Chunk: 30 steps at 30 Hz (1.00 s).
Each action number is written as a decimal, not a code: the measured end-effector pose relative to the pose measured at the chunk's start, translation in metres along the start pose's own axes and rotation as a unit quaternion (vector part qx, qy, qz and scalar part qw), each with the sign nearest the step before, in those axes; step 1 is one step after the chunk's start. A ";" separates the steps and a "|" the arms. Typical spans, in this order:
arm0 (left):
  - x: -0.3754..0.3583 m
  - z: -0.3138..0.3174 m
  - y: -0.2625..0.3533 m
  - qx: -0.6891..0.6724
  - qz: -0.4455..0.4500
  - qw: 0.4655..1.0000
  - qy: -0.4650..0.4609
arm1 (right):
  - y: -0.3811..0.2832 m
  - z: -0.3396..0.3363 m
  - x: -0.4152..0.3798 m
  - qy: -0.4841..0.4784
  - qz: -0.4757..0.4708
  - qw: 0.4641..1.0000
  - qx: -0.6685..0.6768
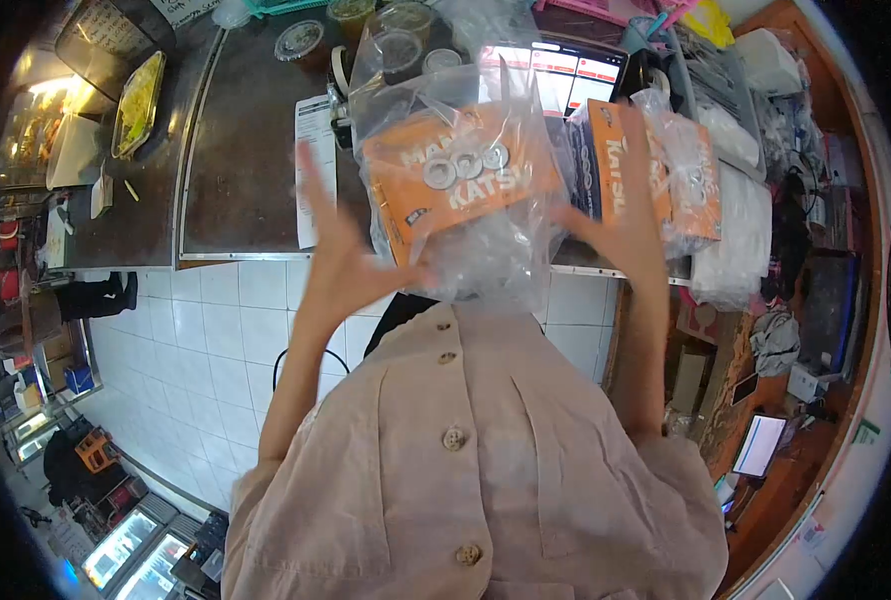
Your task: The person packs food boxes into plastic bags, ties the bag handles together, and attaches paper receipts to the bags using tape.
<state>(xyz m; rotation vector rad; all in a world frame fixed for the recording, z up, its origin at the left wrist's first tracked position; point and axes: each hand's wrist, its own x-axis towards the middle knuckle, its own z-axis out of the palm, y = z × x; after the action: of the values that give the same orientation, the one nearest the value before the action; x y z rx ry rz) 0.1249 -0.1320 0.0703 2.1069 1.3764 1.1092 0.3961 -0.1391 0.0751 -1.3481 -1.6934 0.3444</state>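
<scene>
A clear plastic bag [486, 260] with an orange box [396, 185] inside lies in front of me at the counter's near edge. My left hand [351, 262] is at the bag's left side, fingers spread and thumb pointing at its lower part. On the other side my right hand [621, 235] is also open, its thumb tip right by the bag's edge and its fingers pointing up over a second orange box [602, 150]. Neither hand grips anything. The bag's upper part stands up loosely, with cups visible through and behind it.
A printed paper slip [311, 190] lies left of the bag. Behind it are lidded cups [300, 40] and a lit tablet screen [571, 78]. Another bagged orange box [694, 205] and a stack of plastic bags [734, 235] stand at right. A food tray [140, 105] is at far left.
</scene>
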 end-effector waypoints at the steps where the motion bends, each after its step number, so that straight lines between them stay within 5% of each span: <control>1: 0.010 0.026 -0.016 0.095 0.012 0.993 -0.072 | 0.009 0.019 0.019 -0.021 0.003 0.999 0.025; 3: 0.030 0.062 -0.048 0.118 0.002 0.979 -0.164 | 0.027 0.044 0.041 -0.072 0.045 0.989 0.124; 5: 0.057 0.062 -0.068 -0.019 -0.033 0.978 -0.205 | 0.041 0.041 0.048 -0.097 0.104 0.967 0.212; 6: 0.060 0.044 -0.066 -0.083 -0.065 0.980 -0.170 | 0.035 0.030 0.061 -0.100 0.117 0.962 0.227; 7: 0.049 0.018 -0.061 -0.147 -0.101 0.974 -0.138 | 0.021 0.008 0.052 0.017 0.164 0.964 0.210; 9: 0.042 0.003 -0.048 -0.174 -0.083 0.980 -0.048 | 0.027 -0.015 0.052 0.047 0.178 0.891 0.414; 11: 0.038 0.020 -0.027 -0.096 0.028 0.993 0.065 | 0.016 -0.020 0.043 0.029 0.198 0.857 0.475; 14: 0.050 0.035 -0.025 -0.134 0.042 0.989 0.042 | -0.027 -0.022 0.052 -0.049 0.144 0.922 0.355; 16: 0.050 0.033 -0.032 -0.273 -0.112 0.955 0.012 | -0.014 -0.048 0.057 -0.055 0.016 0.965 0.254; 17: 0.051 0.024 -0.032 -0.316 -0.169 0.933 -0.030 | -0.001 -0.059 0.058 -0.053 0.026 0.950 0.307; 21: 0.054 0.028 -0.018 -0.346 -0.240 0.906 -0.032 | 0.029 -0.044 0.065 -0.304 0.078 0.949 0.029; 23: 0.057 0.041 -0.019 -0.329 -0.152 0.932 -0.015 | 0.043 0.046 0.062 -0.231 -0.044 0.971 -0.047; 25: 0.061 0.048 -0.023 -0.343 -0.108 0.933 0.010 | 0.017 0.077 0.067 -0.246 0.070 0.967 -0.008; 28: 0.066 0.051 -0.010 -0.197 -0.018 0.980 0.036 | 0.023 0.096 0.074 -0.134 0.144 0.948 0.251; 30: 0.067 0.063 -0.003 -0.129 -0.002 0.992 -0.003 | 0.014 0.105 0.065 -0.116 0.121 0.960 0.223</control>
<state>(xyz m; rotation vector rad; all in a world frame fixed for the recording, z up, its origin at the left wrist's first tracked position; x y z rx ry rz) 0.1866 -0.0649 0.0570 1.9195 1.1646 1.2077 0.3240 -0.0445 0.0389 -1.2046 -1.5120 0.9980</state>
